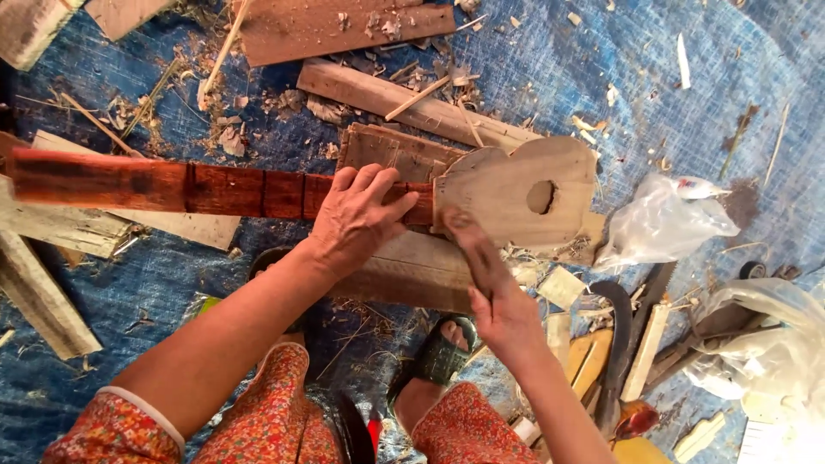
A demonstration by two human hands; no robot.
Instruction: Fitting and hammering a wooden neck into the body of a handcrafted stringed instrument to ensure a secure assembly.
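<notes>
left hand (pixel 357 215) gripping guitar neck (pixel 172 187), right hand (pixel 503 309) rubbing body (pixel 516 193)

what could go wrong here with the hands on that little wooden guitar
The left hand presses down on the reddish neck right beside where the right hand works a strip against the pale guitar body; a slip could scrape fingers. Wood scraps underneath may let it rock.

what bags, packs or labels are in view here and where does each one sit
Clear plastic bag: crumpled, whitish, on the blue tarp right of the wooden guitar-shaped body.
Second clear plastic bag: larger, crumpled, at the right edge over some tools.
No labels, signs or screens that I can make out.
</notes>
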